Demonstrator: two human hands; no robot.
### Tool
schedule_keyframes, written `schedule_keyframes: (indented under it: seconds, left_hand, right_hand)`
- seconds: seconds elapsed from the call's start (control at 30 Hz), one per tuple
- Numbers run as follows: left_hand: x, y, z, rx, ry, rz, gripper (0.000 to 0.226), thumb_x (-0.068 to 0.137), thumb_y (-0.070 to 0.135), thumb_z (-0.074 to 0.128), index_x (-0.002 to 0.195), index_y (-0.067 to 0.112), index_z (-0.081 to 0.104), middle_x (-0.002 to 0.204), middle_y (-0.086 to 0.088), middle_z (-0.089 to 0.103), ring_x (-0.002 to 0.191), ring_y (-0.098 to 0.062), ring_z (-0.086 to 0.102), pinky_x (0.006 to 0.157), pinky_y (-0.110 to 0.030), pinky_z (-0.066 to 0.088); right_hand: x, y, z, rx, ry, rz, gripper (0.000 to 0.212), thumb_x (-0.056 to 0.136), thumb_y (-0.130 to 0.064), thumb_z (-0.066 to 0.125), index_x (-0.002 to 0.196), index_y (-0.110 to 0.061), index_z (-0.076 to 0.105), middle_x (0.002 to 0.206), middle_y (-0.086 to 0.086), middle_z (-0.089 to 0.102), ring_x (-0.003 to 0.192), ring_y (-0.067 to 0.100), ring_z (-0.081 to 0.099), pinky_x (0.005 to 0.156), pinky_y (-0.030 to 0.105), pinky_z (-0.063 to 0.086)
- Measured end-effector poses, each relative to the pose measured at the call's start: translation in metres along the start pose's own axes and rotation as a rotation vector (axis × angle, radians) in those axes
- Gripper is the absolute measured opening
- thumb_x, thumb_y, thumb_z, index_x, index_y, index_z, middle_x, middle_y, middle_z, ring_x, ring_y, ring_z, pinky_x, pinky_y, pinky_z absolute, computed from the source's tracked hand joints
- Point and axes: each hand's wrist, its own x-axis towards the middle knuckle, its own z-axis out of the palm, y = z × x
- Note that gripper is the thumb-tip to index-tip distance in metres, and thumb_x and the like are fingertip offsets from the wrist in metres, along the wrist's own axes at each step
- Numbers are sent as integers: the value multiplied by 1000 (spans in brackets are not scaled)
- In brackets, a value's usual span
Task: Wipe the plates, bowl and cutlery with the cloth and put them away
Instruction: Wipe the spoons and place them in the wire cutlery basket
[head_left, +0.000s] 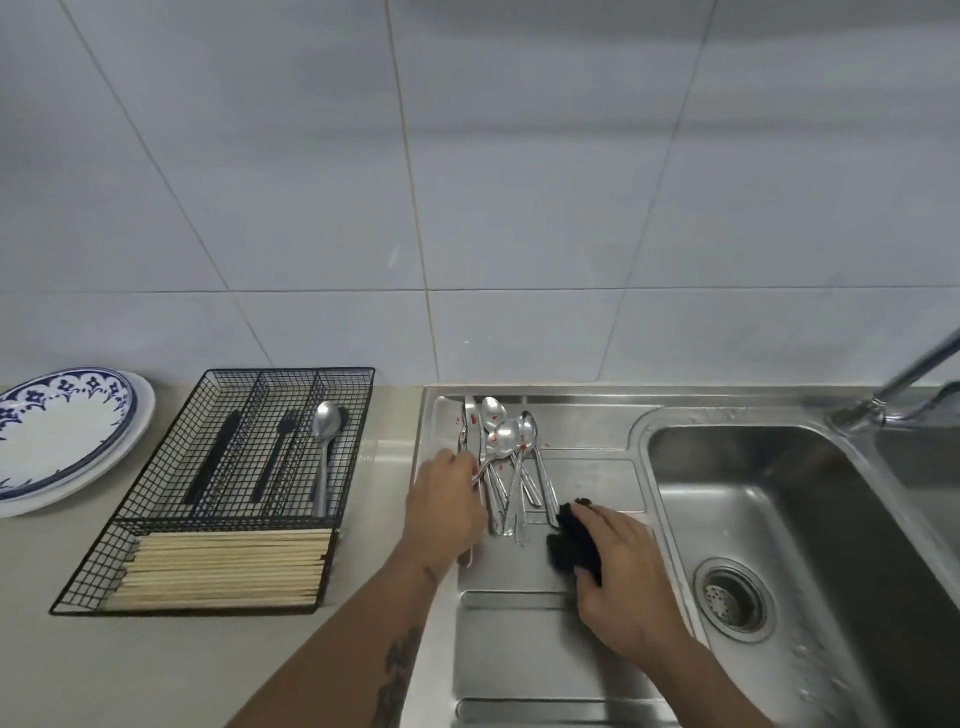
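Several steel spoons and a knife (506, 457) lie in a pile on the sink's steel drainboard (524, 649), some with red smears. My left hand (444, 506) is at the pile's left side, fingers curled round a spoon handle. My right hand (621, 577) grips a black cloth (571, 545) resting on the drainboard just right of the pile. A black wire cutlery tray (228, 488) on the counter holds a black knife, a black fork, a steel spoon (324, 452) and a bundle of wooden chopsticks (223, 569). Two stacked plates (62, 436), the top one blue-patterned, sit at far left.
The sink basin (789, 519) with its drain (732, 597) lies to the right, a chrome tap (904, 379) above it. A tiled wall runs behind the beige counter (156, 670).
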Motion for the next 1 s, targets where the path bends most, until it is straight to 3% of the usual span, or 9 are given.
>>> schedule_keyframes:
  seconds: [0.1, 0.2, 0.33, 0.43, 0.57, 0.67, 0.77, 0.87, 1.0]
  left_hand:
    - [0, -1, 5, 50, -1, -7, 35, 88, 12, 58, 121, 21, 53, 113, 4, 55, 102, -15, 47, 88, -29, 45]
    - [1, 4, 6, 49, -8, -43, 35, 85, 9, 56, 118, 19, 51, 107, 1, 57, 96, -16, 46, 86, -31, 47]
    - [3, 9, 5, 18, 4, -101, 31, 81, 8, 55, 110, 19, 52, 101, 1, 59, 92, -18, 52, 81, -33, 51]
    - [3, 9, 4, -30, 6, -138, 32, 79, 9, 58, 108, 20, 53, 101, 3, 58, 92, -19, 56, 80, -33, 52]
    - [1, 11, -3, -81, -14, -160, 36, 80, 5, 57, 113, 17, 52, 107, 2, 55, 90, -17, 51, 77, -29, 43]
    - [-4, 13, -8, -110, -33, -180, 40, 80, 1, 56, 116, 17, 49, 111, 0, 52, 91, -19, 51, 79, -30, 44]
    - [-14, 16, -13, -144, -48, -175, 49, 77, -1, 61, 120, 18, 46, 114, 1, 51, 95, -18, 53, 86, -33, 50]
    - [-29, 22, -21, -159, -45, -140, 53, 78, 3, 66, 122, 20, 42, 111, 3, 51, 93, -16, 55, 84, -33, 51]
    - [-55, 39, -34, -167, -47, -48, 54, 81, 7, 67, 123, 23, 38, 105, 3, 55, 87, -14, 57, 74, -29, 50]
  right_hand:
    - [-4, 4, 5, 30, -29, -31, 73, 79, -40, 59, 146, -32, 31, 149, -13, 34, 140, 18, 23, 117, 38, 20]
    - [-7, 8, 13, 55, 11, -51, 64, 82, -42, 58, 143, -31, 40, 149, -11, 34, 141, 18, 22, 117, 39, 22]
    - [-5, 7, 21, 55, 84, -92, 47, 83, -31, 59, 130, -27, 55, 139, -6, 47, 131, 17, 35, 110, 40, 35]
    - [-5, 7, 22, 44, 105, -104, 46, 83, -24, 63, 128, -26, 56, 135, -6, 49, 127, 16, 38, 109, 33, 33]
    - [-7, 11, 24, 47, 86, -117, 48, 84, -10, 63, 130, -22, 56, 135, -5, 50, 128, 17, 40, 110, 34, 33]
    - [-10, 11, 22, 91, 87, -105, 48, 84, -3, 62, 128, -21, 58, 130, -6, 54, 123, 15, 45, 109, 18, 26]
    - [-17, 3, 12, 206, 117, -66, 44, 86, -2, 61, 124, -24, 59, 121, -14, 55, 114, 9, 50, 100, 8, 30]
    - [-25, -10, -3, 305, 178, -99, 45, 87, 1, 59, 123, -27, 58, 118, -18, 55, 109, 3, 52, 97, 16, 40]
    - [-31, -27, -27, 313, 281, -180, 49, 87, 1, 58, 126, -27, 56, 123, -16, 53, 114, 3, 50, 98, 17, 41]
